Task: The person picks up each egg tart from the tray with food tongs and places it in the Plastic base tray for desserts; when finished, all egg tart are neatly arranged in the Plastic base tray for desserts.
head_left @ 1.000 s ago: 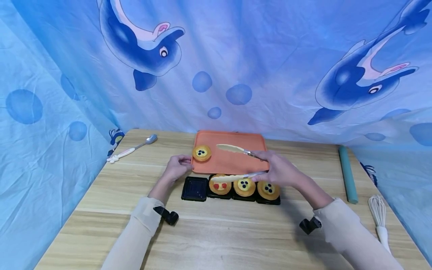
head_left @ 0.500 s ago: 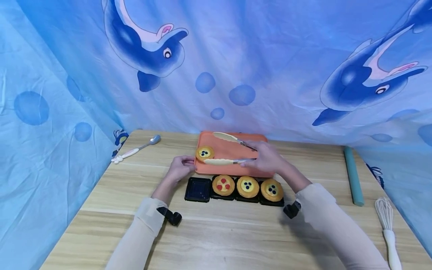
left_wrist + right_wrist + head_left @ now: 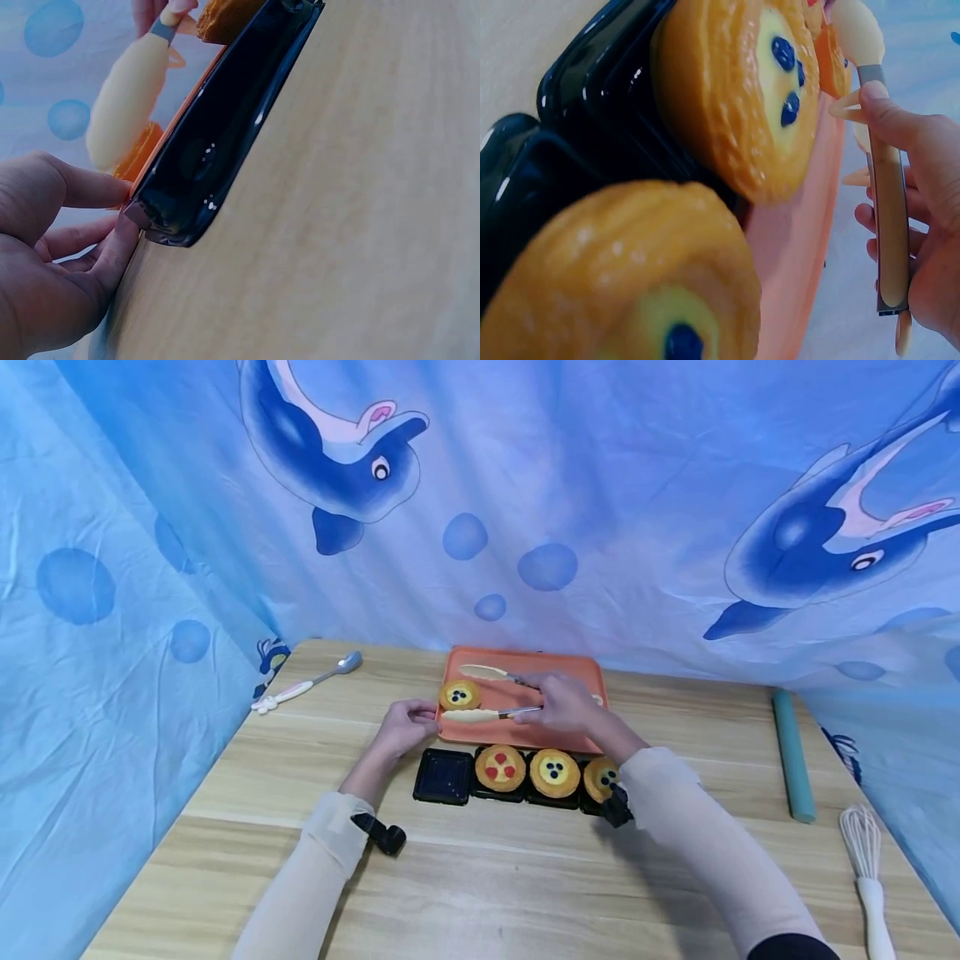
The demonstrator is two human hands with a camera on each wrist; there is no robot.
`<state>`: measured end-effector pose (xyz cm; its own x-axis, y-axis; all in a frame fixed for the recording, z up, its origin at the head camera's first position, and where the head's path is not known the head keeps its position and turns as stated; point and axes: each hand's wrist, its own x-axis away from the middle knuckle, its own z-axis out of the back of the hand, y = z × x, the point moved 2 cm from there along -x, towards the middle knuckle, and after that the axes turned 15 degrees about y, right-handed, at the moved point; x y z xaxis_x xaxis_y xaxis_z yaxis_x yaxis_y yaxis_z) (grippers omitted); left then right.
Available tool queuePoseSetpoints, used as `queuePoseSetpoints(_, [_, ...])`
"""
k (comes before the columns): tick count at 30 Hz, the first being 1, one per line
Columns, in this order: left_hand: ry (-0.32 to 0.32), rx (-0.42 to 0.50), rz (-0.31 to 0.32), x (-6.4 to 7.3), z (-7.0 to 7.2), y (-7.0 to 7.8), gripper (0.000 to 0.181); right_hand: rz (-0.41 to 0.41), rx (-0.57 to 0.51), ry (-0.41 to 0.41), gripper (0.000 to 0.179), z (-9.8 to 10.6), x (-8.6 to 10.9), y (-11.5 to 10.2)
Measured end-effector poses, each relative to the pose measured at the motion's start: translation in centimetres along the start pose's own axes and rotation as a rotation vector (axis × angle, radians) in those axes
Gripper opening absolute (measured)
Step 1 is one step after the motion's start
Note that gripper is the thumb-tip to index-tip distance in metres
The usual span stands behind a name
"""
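With thumb and fingers, my left hand [image 3: 405, 728] pinches the left front edge of the orange tray [image 3: 551, 658]. My right hand [image 3: 566, 703] grips a pair of tongs [image 3: 891, 225] with pale tips, held spread over the tray. A custard tart with blue berries [image 3: 459, 695] sits at the tray's left side, between the two tong tips or just behind the near one. In front of the tray is a row of black plastic boxes. The leftmost box [image 3: 444, 777] holds nothing; beside it are a red-topped tart [image 3: 500, 768] and two blue-berry tarts [image 3: 555, 773].
A spoon [image 3: 318, 680] with a white bunny handle lies at the back left. On the right are a green rolling pin [image 3: 792, 756] and a whisk [image 3: 864, 852] with a white handle. A blue dolphin curtain [image 3: 547, 493] hangs behind the wooden table [image 3: 480, 885].
My right hand has carried the tongs left and back, from over the boxed tarts to the tart on the tray. The left hand has stayed at the tray edge.
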<state>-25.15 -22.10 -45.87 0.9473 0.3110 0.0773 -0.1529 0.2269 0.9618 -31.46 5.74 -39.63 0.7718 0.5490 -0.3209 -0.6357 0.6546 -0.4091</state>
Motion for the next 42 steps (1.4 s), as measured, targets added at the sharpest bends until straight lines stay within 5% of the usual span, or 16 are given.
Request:
queuePoseSetpoints(13, [0.002,-0.016,-0.009,-0.3,0.0,-0.2,0.043,0.001,0.096,0.043,0.06,-0.3,0.0,-0.5])
queuePoseSetpoints(23, [0.001,-0.024,-0.017,-0.4,-0.3,-0.3,0.043,-0.015,0.046,0.06,0.057,1.0,0.5,-0.7])
queuePoseSetpoints(42, [0.005,-0.031,-0.015,-0.3,0.0,-0.4,0.042,0.198,0.135,0.143,0.056,4.4,1.7,-2.7])
